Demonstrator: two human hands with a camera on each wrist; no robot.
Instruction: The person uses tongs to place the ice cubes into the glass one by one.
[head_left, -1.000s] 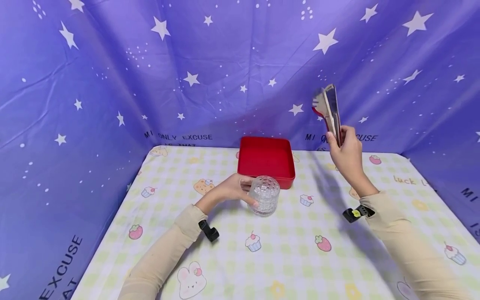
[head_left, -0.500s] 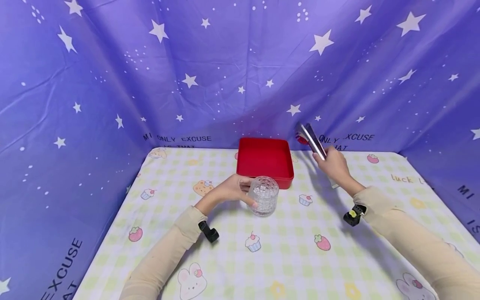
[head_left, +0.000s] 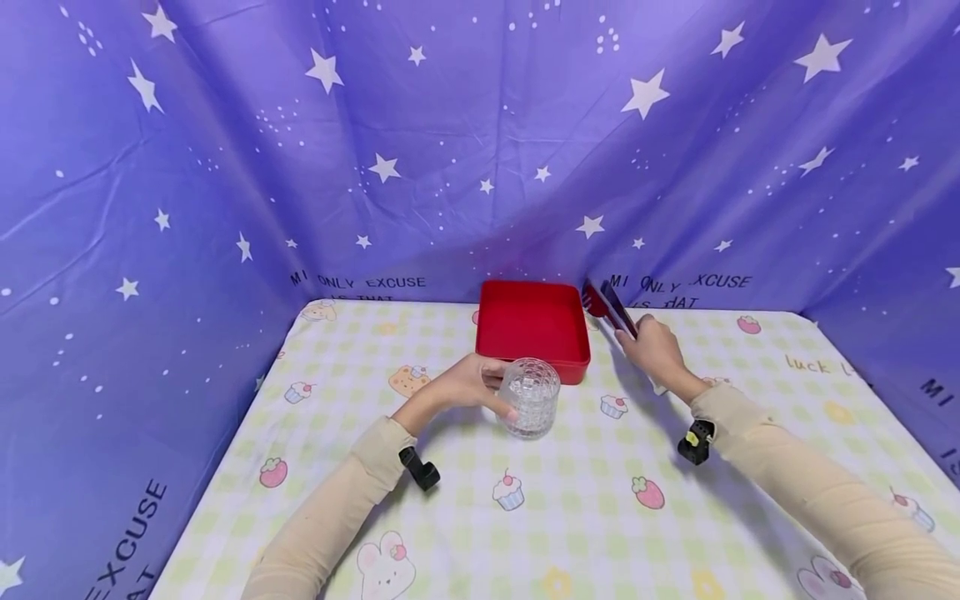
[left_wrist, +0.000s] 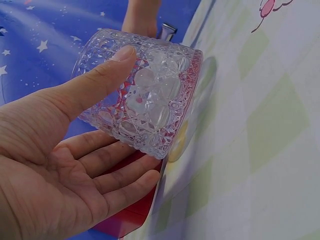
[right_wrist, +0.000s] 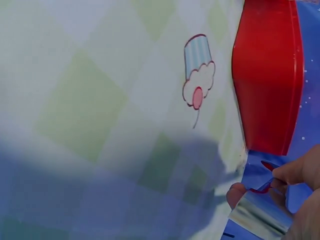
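A clear patterned glass (head_left: pixel 536 400) stands near the middle of the table. My left hand (head_left: pixel 467 382) holds its left side; in the left wrist view the thumb (left_wrist: pixel 100 80) lies along the near wall and the fingers reach behind the glass. Metal tongs (head_left: pixel 618 310) point up and left from my right hand (head_left: pixel 654 346), which grips them by their lower part. Their fork-shaped tip reaches close to the back right corner of a red square box (head_left: pixel 574 372). In the right wrist view the tongs (right_wrist: pixel 260 215) are partly cut off and reflect red and blue.
The red box has an open top and sits just behind the glass, close to the back curtain (head_left: pixel 420 217). A checked tablecloth (head_left: pixel 585 517) with printed cupcakes, strawberries and rabbits covers the table. Starry purple curtains surround its back and sides.
My right hand has lowered the tongs and brought them left, from upright against the curtain to a slant beside the box. The left hand and the glass stay in place.
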